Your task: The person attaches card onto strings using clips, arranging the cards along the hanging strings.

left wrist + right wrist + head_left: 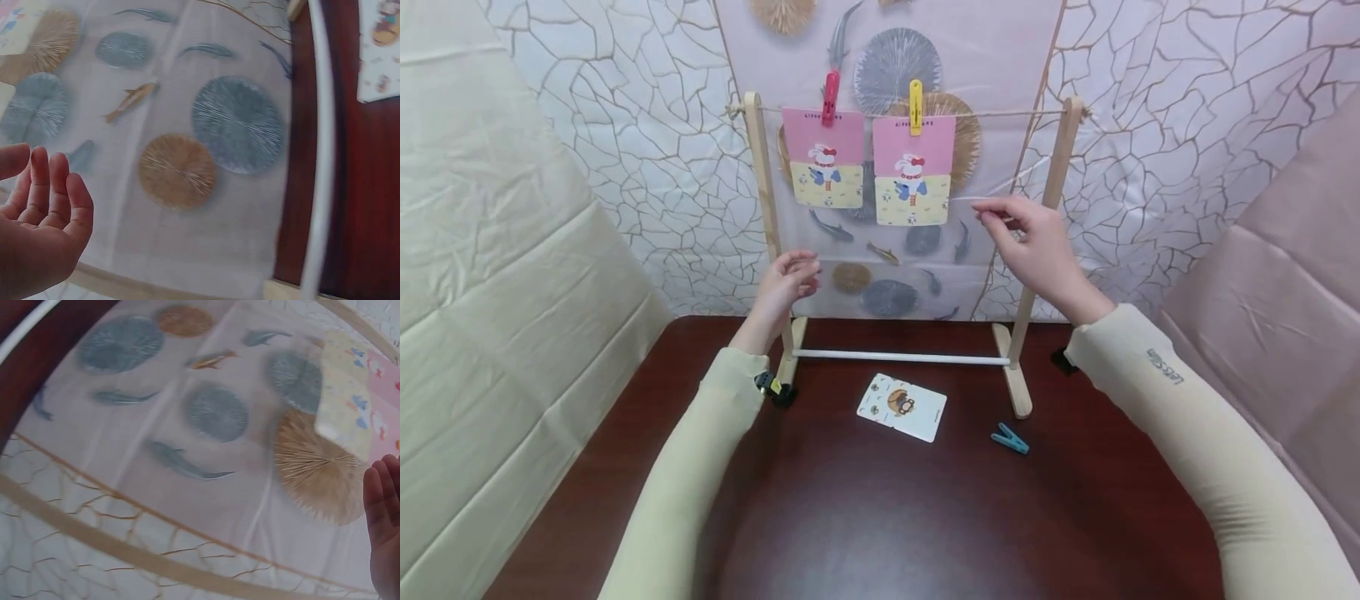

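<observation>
Two pink-and-yellow cartoon cards hang from a string between wooden posts. A red clothespin (pixel 830 98) holds the left card (pixel 826 171), and a yellow clothespin (pixel 915 107) holds the right card (pixel 913 179). My right hand (pixel 1028 242) is raised just right of the right card, fingers loosely bent, with no object visible in it. By the left post my left hand (pixel 784 292) hovers with relaxed fingers and nothing in it; the left wrist view shows its palm (pixel 37 250). On the table lie a white card (pixel 902 407) and a blue clothespin (pixel 1010 438).
The wooden rack has a left post (pixel 762 175), a right post (pixel 1060 158) and a white lower bar (pixel 902 357). It stands at the back of the dark red table (pixel 880 517). Behind it hangs a cloth (pixel 895 283) printed with fish and round shapes.
</observation>
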Motion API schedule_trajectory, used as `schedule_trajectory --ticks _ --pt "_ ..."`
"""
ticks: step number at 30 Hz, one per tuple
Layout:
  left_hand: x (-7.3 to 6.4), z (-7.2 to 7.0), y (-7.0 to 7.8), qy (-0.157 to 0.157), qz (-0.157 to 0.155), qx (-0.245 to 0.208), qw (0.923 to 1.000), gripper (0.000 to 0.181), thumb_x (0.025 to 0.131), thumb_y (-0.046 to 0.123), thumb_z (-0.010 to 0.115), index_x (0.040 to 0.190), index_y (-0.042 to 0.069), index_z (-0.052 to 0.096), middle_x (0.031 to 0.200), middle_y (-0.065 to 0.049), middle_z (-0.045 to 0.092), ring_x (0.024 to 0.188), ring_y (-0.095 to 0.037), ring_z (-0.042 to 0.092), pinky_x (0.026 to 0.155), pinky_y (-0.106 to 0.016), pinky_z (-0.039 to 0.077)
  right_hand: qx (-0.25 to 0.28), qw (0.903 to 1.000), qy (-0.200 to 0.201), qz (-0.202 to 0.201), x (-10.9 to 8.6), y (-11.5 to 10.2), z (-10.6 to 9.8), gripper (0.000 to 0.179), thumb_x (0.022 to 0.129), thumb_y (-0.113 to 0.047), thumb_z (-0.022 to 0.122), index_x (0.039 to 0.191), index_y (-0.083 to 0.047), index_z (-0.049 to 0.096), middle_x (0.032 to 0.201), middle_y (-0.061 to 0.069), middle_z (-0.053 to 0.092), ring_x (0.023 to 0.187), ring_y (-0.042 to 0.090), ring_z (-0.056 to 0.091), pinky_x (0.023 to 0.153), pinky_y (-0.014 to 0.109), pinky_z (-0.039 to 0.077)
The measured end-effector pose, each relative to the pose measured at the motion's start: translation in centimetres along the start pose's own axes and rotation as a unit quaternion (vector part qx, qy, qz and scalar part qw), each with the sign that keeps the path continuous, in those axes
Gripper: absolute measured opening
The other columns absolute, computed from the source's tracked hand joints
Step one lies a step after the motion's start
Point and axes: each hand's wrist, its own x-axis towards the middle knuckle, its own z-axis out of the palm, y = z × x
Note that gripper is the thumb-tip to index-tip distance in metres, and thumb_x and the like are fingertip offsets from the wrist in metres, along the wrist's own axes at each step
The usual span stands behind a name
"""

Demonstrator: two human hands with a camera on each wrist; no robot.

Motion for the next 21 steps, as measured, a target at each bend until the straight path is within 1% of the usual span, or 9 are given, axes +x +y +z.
schedule_trajectory --ticks 2,5,7,8,10,12,15,19,21 --pt "-0.4 -0.3 -0.9 -0.005 -0.013 0.012 0.9998 0.035 0.100 0.011 0.062 0.132 0.002 0.054 0.100 0.000 0.066 0.084 -0.015 0.062 0.085 -0.032 0.053 -0.003 1.0000 -0.006 0.002 -1.1 0.4 -0.2 0.021 0.101 -0.008 0.059 0.116 -0.003 0.074 0.108 0.007 0.074 0.092 0.012 0.066 0.084 0.015 0.049" --pt "-1.1 -0.6 -2.2 -0.015 -0.029 0.026 0.9991 0.038 0.100 0.011 0.062 0.135 -0.001 0.051 0.101 -0.001 0.065 0.083 -0.015 0.061 0.085 -0.032 0.053 -0.010 0.9998 -0.015 0.013 -2.6 0.9 -0.5 0.021 0.101 -0.009 0.060 0.116 -0.004 0.074 0.108 0.007 0.074 0.091 0.011 0.065 0.082 0.014 0.049" --pt "-1.5 -0.7 -3.2 -0.027 -0.040 0.038 0.9981 0.041 0.100 0.011 0.062 0.136 -0.003 0.050 0.105 -0.004 0.064 0.085 -0.017 0.062 0.084 -0.031 0.054 -0.016 0.9992 -0.023 0.028 -3.6 1.3 -0.7 0.021 0.101 -0.010 0.060 0.117 -0.005 0.074 0.108 0.006 0.074 0.090 0.011 0.065 0.081 0.013 0.048" --pt "-1.7 -0.8 -3.7 -0.033 -0.047 0.047 0.9973 0.041 0.100 0.011 0.062 0.136 -0.003 0.049 0.110 -0.008 0.064 0.085 -0.017 0.062 0.083 -0.030 0.054 -0.017 0.9989 -0.027 0.034 -4.2 1.5 -0.8 0.021 0.102 -0.011 0.060 0.117 -0.006 0.074 0.108 0.006 0.074 0.090 0.011 0.065 0.080 0.013 0.048" --pt "-2.2 -0.9 -4.7 -0.046 -0.054 0.065 0.9954 0.042 0.100 0.011 0.062 0.136 -0.005 0.049 0.117 -0.013 0.063 0.086 -0.018 0.063 0.088 -0.036 0.054 -0.021 0.9981 -0.033 0.047 -5.2 1.9 -0.9 0.022 0.102 -0.013 0.060 0.117 -0.007 0.074 0.109 0.004 0.073 0.091 0.012 0.065 0.079 0.013 0.048" --pt "-2.7 -0.9 -5.6 -0.060 -0.061 0.087 0.9925 0.040 0.100 0.011 0.061 0.135 -0.005 0.049 0.122 -0.018 0.061 0.089 -0.021 0.064 0.092 -0.041 0.054 -0.026 0.9975 -0.038 0.054 -6.2 2.3 -0.9 0.022 0.102 -0.013 0.060 0.117 -0.008 0.074 0.108 0.004 0.073 0.089 0.014 0.065 0.076 0.015 0.048" --pt "-3.6 -0.9 -7.0 -0.075 -0.074 0.118 0.9875 0.036 0.101 0.013 0.061 0.132 -0.002 0.052 0.123 -0.019 0.061 0.092 -0.023 0.065 0.099 -0.051 0.049 -0.027 0.9967 -0.040 0.065 -7.9 3.0 -0.6 0.021 0.101 -0.012 0.061 0.117 -0.008 0.074 0.109 0.004 0.073 0.088 0.017 0.067 0.073 0.018 0.048" --pt "-4.5 -0.7 -8.6 -0.090 -0.093 0.152 0.9799 0.031 0.101 0.012 0.061 0.129 0.000 0.054 0.120 -0.018 0.063 0.099 -0.031 0.064 0.098 -0.053 0.049 -0.019 0.9933 -0.061 0.096 -10.8 4.0 0.4 0.021 0.102 -0.011 0.060 0.117 -0.007 0.073 0.109 0.006 0.073 0.083 0.019 0.065 0.069 0.019 0.047" --pt "-4.7 -0.5 -9.2 -0.098 -0.102 0.164 0.9763 0.032 0.100 0.012 0.061 0.129 0.000 0.054 0.117 -0.017 0.064 0.104 -0.037 0.062 0.098 -0.052 0.049 -0.016 0.9890 -0.081 0.123 -12.4 4.5 0.9 0.022 0.103 -0.013 0.059 0.119 -0.007 0.072 0.109 0.007 0.073 0.081 0.018 0.063 0.067 0.021 0.047"
